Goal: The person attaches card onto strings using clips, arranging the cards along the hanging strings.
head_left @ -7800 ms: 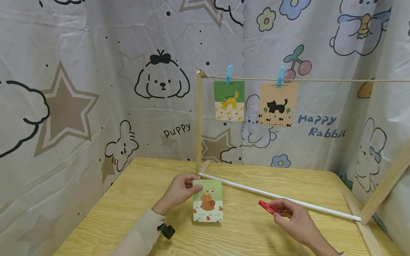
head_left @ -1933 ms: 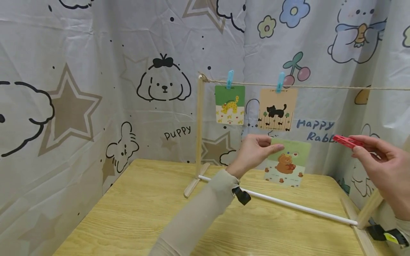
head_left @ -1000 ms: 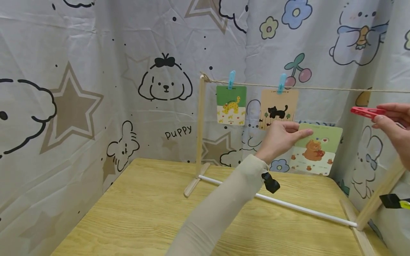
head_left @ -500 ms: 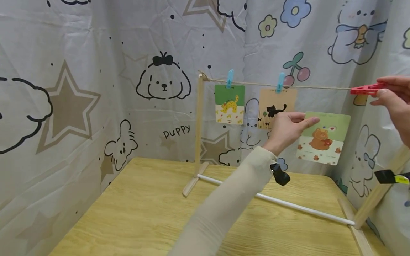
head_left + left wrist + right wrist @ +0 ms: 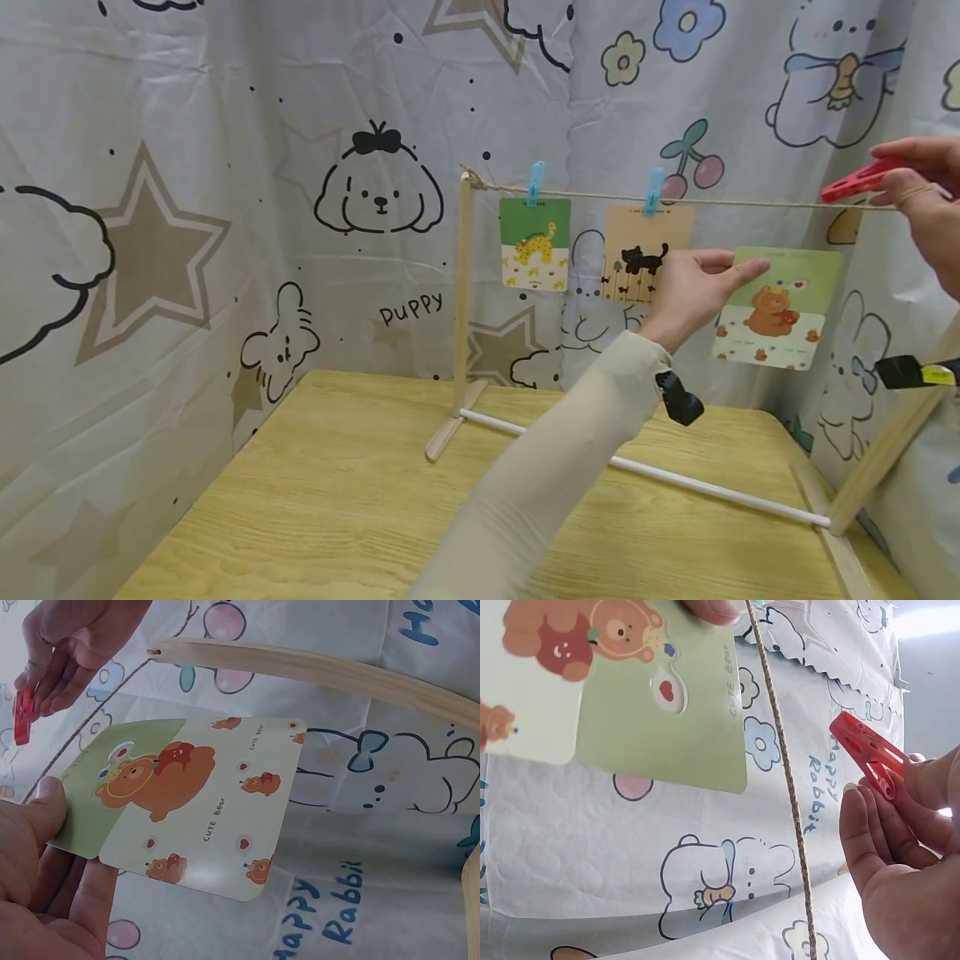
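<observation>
My left hand [image 5: 693, 287] pinches the upper left edge of a green and white bear card [image 5: 780, 308], thumb on its printed face. The card hangs just below the twine [image 5: 757, 202], tilted slightly. At the right, my right hand [image 5: 926, 200] holds a red clothespin [image 5: 862, 179] between thumb and fingers, its nose pointing left. In the head view the clothespin appears slightly above the twine; in the right wrist view a gap shows between the clothespin [image 5: 866, 754] and the twine [image 5: 791, 787]. The card's top edge is apart from the clothespin.
Blue clothespins [image 5: 536, 185] hold a leopard card [image 5: 536, 250] and a black cat card [image 5: 637, 229] on the twine. Wooden posts [image 5: 463, 300] and a white rod [image 5: 712, 493] form the stand on the wooden table [image 5: 322, 500]. A printed curtain [image 5: 225, 108] hangs behind.
The left hand has lifted the bear card off the tabletop area, up and right toward the twine. The right hand has raised the red clothespin from low over the table to twine height.
</observation>
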{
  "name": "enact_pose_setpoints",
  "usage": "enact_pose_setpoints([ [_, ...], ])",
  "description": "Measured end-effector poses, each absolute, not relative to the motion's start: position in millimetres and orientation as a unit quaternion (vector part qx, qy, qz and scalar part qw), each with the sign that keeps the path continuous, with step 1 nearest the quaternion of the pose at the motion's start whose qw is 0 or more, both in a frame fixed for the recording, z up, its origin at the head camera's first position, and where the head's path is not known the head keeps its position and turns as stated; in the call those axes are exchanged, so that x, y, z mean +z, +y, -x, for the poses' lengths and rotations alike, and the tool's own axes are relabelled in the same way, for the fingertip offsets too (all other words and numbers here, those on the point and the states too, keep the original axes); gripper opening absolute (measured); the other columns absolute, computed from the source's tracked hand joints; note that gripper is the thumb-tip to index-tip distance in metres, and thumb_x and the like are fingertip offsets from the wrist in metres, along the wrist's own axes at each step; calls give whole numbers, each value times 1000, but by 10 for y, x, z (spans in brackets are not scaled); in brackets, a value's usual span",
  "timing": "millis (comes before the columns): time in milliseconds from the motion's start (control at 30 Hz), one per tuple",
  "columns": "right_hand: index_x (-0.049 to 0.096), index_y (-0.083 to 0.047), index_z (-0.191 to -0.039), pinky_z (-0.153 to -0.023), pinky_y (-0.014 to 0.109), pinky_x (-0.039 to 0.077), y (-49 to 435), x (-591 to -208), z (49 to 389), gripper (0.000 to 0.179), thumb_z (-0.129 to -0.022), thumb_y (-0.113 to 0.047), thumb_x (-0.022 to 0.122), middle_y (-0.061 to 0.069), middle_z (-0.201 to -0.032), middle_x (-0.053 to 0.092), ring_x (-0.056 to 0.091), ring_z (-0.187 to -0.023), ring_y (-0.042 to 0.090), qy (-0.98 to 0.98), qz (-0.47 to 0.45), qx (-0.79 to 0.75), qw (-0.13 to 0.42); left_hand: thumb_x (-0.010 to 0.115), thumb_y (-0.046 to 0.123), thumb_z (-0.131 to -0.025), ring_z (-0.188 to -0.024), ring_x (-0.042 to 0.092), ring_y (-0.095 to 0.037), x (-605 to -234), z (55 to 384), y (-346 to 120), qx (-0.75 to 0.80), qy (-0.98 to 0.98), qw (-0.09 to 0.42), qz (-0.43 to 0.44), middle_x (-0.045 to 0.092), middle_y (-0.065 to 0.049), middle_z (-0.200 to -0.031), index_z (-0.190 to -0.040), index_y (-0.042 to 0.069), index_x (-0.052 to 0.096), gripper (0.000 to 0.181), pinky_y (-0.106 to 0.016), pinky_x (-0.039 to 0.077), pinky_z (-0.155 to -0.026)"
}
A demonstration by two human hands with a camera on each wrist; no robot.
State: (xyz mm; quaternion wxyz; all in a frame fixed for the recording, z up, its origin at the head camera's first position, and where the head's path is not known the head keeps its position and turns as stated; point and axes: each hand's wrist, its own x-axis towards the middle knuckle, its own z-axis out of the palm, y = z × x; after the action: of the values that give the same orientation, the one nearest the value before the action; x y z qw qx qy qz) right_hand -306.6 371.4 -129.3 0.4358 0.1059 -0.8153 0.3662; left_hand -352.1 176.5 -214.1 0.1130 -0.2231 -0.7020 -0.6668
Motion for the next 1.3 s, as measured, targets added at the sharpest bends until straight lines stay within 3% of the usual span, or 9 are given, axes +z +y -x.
enact_pose_setpoints([
  [133,63,-26,-141,-78,4,36,3711,-1239,3088,35,-108,-18,50,-31,-102,54,48,-88,-7,-817,-96,376,427,83,33,-90,-91,61,8,-2116,3536,1798,-667,-704,122,214,75,16,-107,-105,16,83,22,-18,52,-71],
  [233,66,-27,-136,-75,5,35,3715,-1202,3108,34,-108,-14,52,-30,-98,55,48,-86,-5,-814,-98,389,420,83,34,-90,-77,54,6,-2090,3542,1814,-667,-703,125,214,72,19,-88,-93,15,83,18,-18,46,-61],
  [300,68,-27,-132,-76,4,36,3715,-1175,3122,32,-108,-12,53,-28,-96,57,49,-84,-4,-810,-103,400,416,82,34,-91,-66,47,1,-2073,3550,1824,-668,-701,123,218,61,16,-70,-82,12,79,24,-20,39,-55],
  [367,70,-26,-129,-76,2,38,3704,-1156,3143,31,-107,-10,53,-26,-96,58,50,-83,-4,-807,-108,409,412,81,34,-91,-63,43,-2,-2068,3558,1831,-670,-699,121,218,54,13,-64,-78,11,77,27,-22,35,-52],
  [467,72,-26,-124,-76,1,40,3682,-1122,3182,31,-107,-8,54,-26,-95,58,52,-81,-4,-807,-110,411,410,81,34,-91,-69,49,3,-2061,3576,1855,-671,-701,119,211,63,15,-73,-86,11,80,24,-19,41,-57],
  [600,73,-32,-114,-72,2,39,3664,-1068,3222,32,-106,-7,55,-27,-92,57,50,-78,-3,-815,-104,399,407,81,33,-91,-88,61,7,-2062,3614,1872,-673,-702,122,201,76,14,-103,-105,16,83,23,-18,52,-70],
  [867,74,-36,-108,-67,6,37,3633,-1019,3268,34,-105,-6,56,-30,-87,57,46,-77,1,-837,-123,365,389,81,32,-92,-87,62,6,-2052,3691,1828,-677,-691,136,213,77,10,-101,-108,12,82,26,-17,52,-71],
  [1100,72,-4,-125,-70,15,35,3633,-1061,3245,27,-107,-14,55,-33,-92,49,43,-84,8,-883,-121,271,363,80,36,-92,-92,65,4,-2018,3685,1838,-672,-701,133,197,76,12,-107,-116,16,80,31,-17,54,-73],
  [1300,69,-1,-129,-75,20,33,3637,-1058,3244,32,-109,-19,53,-27,-99,47,41,-89,11,-903,-102,245,339,80,37,-92,-88,64,5,-1969,3667,1840,-668,-703,135,205,76,14,-106,-116,17,80,31,-17,53,-71],
])
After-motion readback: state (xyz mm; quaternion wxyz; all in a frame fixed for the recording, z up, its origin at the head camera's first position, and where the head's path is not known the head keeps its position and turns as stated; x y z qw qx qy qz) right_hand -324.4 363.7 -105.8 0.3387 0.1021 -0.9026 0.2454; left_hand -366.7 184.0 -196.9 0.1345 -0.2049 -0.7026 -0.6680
